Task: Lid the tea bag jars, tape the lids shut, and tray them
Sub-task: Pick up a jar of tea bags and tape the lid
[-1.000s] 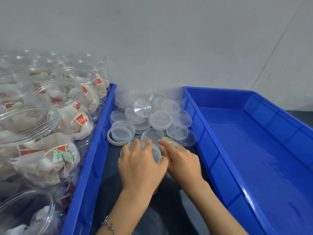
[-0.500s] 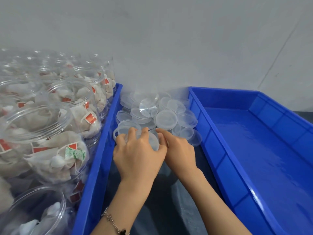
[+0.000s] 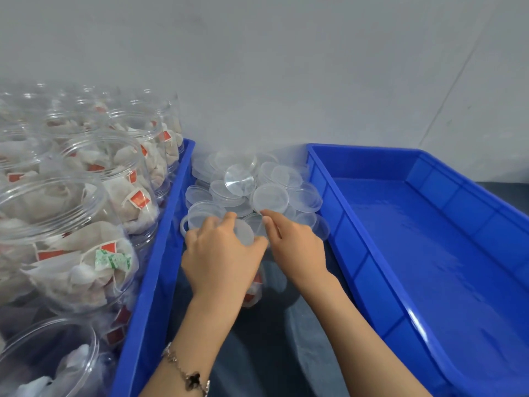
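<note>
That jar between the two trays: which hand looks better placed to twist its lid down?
Probably the left hand: it lies cupped over the lid on the jar. The right hand only touches the lid's edge with its fingertips, beside the loose lids.

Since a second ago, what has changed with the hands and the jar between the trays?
Little. The left hand stays cupped over the lid on the jar between the trays, its fingers spread a bit wider; the right hand keeps its fingertips at the lid's right edge. Nothing was let go. The view shifted slightly. The lid pile, the open jars and the right tray are as before.
</note>
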The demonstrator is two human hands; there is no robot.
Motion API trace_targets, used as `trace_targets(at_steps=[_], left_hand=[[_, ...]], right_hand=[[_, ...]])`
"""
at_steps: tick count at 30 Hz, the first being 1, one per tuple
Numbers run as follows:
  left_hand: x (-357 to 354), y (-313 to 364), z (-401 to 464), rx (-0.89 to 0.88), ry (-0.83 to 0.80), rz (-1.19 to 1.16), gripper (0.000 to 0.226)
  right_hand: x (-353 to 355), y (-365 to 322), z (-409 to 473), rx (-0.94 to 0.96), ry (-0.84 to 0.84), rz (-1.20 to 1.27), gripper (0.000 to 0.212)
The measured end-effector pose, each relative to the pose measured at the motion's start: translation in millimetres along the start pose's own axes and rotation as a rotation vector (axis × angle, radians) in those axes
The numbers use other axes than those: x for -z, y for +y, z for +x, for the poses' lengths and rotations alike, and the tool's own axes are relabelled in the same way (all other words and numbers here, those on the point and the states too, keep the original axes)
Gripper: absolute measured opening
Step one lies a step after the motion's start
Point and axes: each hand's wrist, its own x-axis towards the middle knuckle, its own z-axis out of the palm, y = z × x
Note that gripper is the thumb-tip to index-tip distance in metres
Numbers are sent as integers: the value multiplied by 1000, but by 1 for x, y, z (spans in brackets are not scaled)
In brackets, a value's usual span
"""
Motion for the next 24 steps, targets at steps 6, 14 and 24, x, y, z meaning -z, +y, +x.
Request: trace_targets(at_steps=[6,14,24], left_hand=[[1,-10,-4,-40,-39,47,67],[2,-7,-6,-55,-149,-84,70],[-9,5,-17,-198,-270,210,70]], right_hand=[[34,24,-12,124,-201,-200,56],[51,32,-31,135,-181,-214,56],[15,39,-30,171,-134,-348,46]])
